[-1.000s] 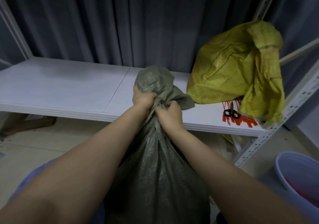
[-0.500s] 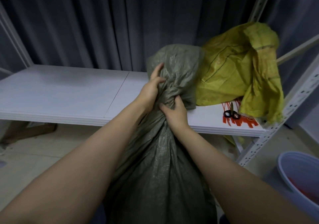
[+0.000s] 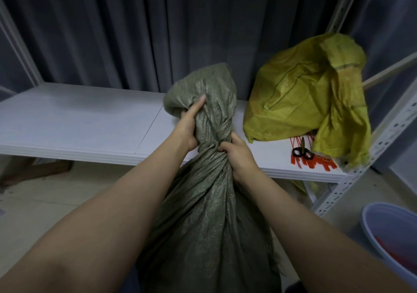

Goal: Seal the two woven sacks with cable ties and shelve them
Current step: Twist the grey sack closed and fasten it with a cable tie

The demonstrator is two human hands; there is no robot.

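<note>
A grey-green woven sack (image 3: 209,213) stands in front of me, its top gathered and twisted into a neck. My left hand (image 3: 188,123) grips the bunched mouth just above the twist, thumb pointing up. My right hand (image 3: 237,155) grips the neck at the twist, just below the left. A yellow woven sack (image 3: 300,94) lies open and slumped on the right end of the white shelf (image 3: 79,121). Orange cable ties (image 3: 316,162) lie on the shelf in front of the yellow sack.
Black-handled scissors (image 3: 302,151) rest on the cable ties. A perforated shelf upright (image 3: 370,162) rises at the right. A pale blue plastic tub (image 3: 392,236) sits on the floor at lower right. Dark curtains hang behind the shelf.
The sack's loose top has been raised and drawn upright. My left hand shifted from clutching the top to holding the bunched mouth, and the neck looks more tightly twisted.
</note>
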